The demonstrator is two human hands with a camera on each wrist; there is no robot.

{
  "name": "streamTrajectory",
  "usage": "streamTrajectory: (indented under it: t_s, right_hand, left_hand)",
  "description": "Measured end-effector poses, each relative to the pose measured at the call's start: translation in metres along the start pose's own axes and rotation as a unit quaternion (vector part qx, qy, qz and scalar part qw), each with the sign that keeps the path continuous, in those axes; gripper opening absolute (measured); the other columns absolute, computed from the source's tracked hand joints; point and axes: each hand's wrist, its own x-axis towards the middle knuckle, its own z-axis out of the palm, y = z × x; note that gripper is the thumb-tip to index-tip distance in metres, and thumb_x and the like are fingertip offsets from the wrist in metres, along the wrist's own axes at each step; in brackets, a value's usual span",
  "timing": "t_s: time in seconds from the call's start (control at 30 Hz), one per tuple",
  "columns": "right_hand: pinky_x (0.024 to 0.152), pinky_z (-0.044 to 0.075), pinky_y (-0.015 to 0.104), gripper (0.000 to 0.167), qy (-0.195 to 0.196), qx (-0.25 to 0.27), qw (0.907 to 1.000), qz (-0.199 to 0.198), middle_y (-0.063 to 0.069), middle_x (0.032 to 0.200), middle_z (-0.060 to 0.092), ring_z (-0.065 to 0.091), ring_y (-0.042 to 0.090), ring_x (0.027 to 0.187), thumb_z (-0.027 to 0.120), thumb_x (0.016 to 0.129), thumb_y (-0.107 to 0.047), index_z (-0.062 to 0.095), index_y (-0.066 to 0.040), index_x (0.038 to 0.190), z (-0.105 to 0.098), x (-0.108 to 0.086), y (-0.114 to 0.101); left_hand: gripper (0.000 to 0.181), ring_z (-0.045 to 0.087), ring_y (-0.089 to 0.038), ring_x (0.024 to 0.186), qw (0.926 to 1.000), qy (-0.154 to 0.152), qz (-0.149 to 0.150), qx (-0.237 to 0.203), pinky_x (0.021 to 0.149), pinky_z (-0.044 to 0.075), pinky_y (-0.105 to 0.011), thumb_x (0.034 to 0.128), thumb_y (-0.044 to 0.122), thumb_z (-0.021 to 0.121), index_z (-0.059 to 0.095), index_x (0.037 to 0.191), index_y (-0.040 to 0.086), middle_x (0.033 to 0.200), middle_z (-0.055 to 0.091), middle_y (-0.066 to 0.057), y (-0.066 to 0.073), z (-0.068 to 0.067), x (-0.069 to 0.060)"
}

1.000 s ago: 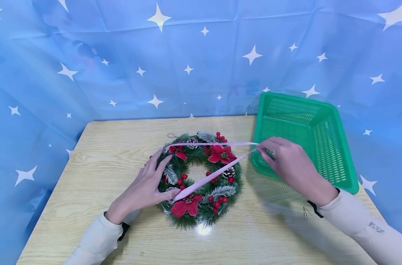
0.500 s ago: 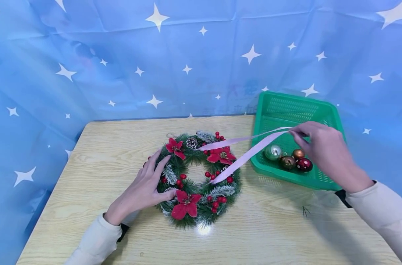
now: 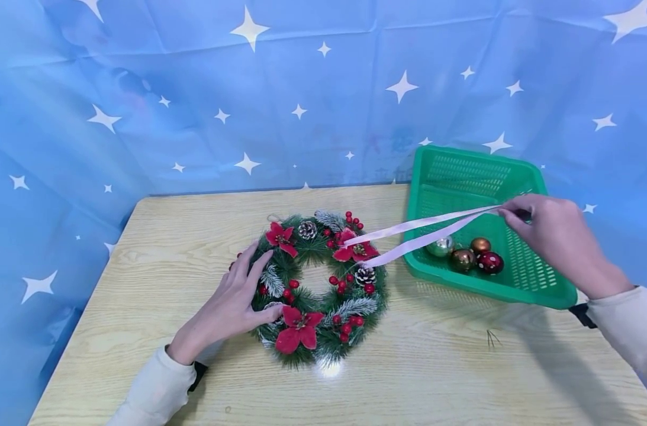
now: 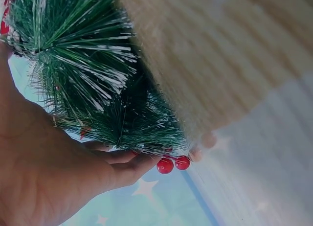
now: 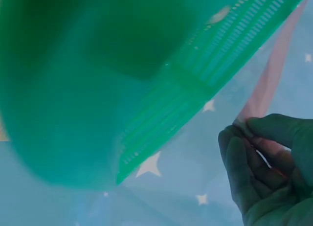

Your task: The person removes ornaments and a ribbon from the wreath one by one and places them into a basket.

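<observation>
A green wreath with red flowers, red berries and pine cones lies flat on the table. My left hand holds its left side, fingers toward the back and thumb toward the front. In the left wrist view, that hand lies against the green needles, near two red berries. Above the basket, my right hand pinches a pale pink ribbon. Its two strands stretch left over the wreath's right side. The right wrist view shows the ribbon running up from the thumb and fingers of the right hand.
A green plastic basket stands at the table's back right, with several ball ornaments in it. A small dark sprig lies on the wooden table. Behind hangs a blue star-patterned cloth.
My right hand has moved right with the ribbon, over the basket. The ribbon's strands have slid off the wreath's left and middle. My left hand stays in place on the wreath.
</observation>
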Motion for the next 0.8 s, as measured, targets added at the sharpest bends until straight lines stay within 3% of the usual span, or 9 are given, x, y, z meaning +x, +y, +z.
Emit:
streamTrajectory:
  t_s: [0.43, 0.6, 0.8]
  right_hand:
    - [0.047, 0.033, 0.034, 0.028, -0.102, 0.015, 0.9886, 0.109, 0.008, 0.074, 0.069, 0.043, 0.019, 0.048, 0.063, 0.112, -0.015, 0.079, 0.007, 0.118, 0.002, -0.005, 0.043]
    - [0.045, 0.031, 0.034, 0.028, -0.109, -0.002, 0.986, 0.127, 0.003, 0.064, 0.058, 0.043, 0.022, 0.049, 0.063, 0.111, -0.012, 0.077, 0.012, 0.115, 0.006, -0.009, 0.055]
    - [0.045, 0.032, 0.036, 0.025, -0.104, -0.016, 0.9867, 0.124, 0.011, 0.072, 0.068, 0.045, 0.024, 0.05, 0.064, 0.108, -0.007, 0.076, 0.015, 0.109, 0.01, -0.013, 0.06]
  left_hand:
    - [0.11, 0.01, -0.055, 0.161, 0.9999, -0.008, -0.013, -0.004, 0.12, 0.013, -0.079, 0.0964, 0.066, 0.073, 0.013, 0.177, 0.022, 0.181, -0.001, -0.016, 0.0, 0.002, 0.0]
    - [0.11, 0.01, -0.054, 0.161, 0.9999, -0.009, -0.014, -0.001, 0.12, 0.013, -0.079, 0.0969, 0.066, 0.073, 0.013, 0.177, 0.022, 0.181, -0.001, -0.016, 0.0, 0.002, 0.001]
    - [0.109, 0.011, -0.054, 0.161, 0.9998, -0.009, -0.015, -0.002, 0.12, 0.013, -0.079, 0.0976, 0.065, 0.073, 0.011, 0.177, 0.023, 0.181, -0.001, -0.015, 0.0, 0.003, 0.0]
